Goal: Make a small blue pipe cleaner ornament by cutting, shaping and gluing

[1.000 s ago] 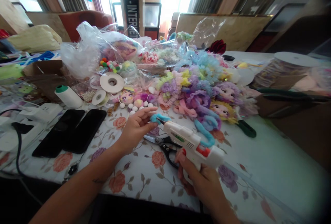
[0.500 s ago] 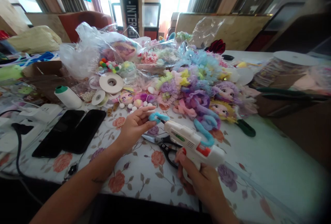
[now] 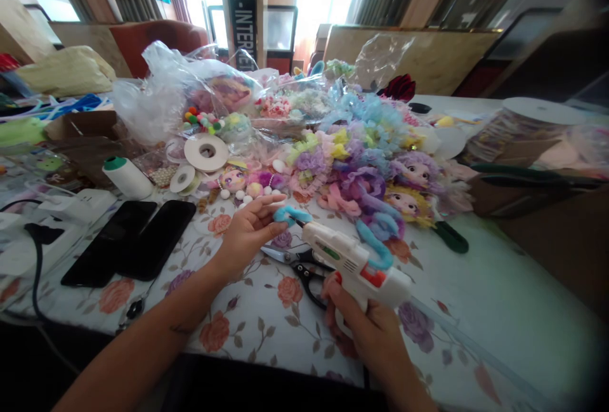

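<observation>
Between the thumb and fingers of my left hand (image 3: 252, 228) is a bent piece of fuzzy light-blue pipe cleaner (image 3: 299, 214). My right hand (image 3: 359, 317) is wrapped round the handle of a white glue gun (image 3: 345, 256), whose dark nozzle meets the blue piece. A clear glue stick sticks out of the gun's back end. Another light-blue pipe cleaner (image 3: 373, 245) lies beyond the gun and passes behind it. Black-handled scissors (image 3: 304, 268) lie on the table under the gun, partly hidden by it and my right hand.
Two black phones (image 3: 155, 240) lie at left, near a power strip (image 3: 71, 215) with cables. A thread cone (image 3: 126, 177) and ribbon spools (image 3: 205, 153) stand behind. Doll heads (image 3: 413, 171), purple pipe cleaners (image 3: 359, 183) and plastic bags (image 3: 162, 88) pile up across the flowered tablecloth (image 3: 247, 329).
The view has shifted very slightly. Both hands, the blue pipe cleaner and the glue gun hold practically the same positions.
</observation>
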{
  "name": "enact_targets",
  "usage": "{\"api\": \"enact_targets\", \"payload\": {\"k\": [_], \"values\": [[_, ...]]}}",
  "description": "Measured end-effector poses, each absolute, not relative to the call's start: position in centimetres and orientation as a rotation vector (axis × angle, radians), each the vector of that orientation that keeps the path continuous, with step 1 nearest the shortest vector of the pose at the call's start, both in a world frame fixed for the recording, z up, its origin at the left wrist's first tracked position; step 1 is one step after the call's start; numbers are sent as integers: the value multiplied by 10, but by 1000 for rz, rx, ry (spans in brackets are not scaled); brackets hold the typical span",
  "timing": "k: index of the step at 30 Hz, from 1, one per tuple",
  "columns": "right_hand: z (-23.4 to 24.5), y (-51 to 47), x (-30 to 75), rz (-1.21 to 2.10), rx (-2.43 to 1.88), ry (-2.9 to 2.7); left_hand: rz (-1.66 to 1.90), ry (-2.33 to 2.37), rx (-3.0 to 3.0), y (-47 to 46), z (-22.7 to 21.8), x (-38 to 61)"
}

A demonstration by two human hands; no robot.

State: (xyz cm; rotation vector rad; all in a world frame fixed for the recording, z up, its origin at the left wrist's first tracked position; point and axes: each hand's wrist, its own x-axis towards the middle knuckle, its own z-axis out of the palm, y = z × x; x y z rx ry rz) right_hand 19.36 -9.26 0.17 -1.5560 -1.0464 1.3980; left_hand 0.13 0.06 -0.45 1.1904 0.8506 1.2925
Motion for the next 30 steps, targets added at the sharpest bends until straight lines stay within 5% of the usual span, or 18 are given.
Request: {"api": "enact_targets", "payload": {"k": [30], "values": [[4,-93,193,1380,-1603,-1026,1267,879,1224,-2,0,4]]}}
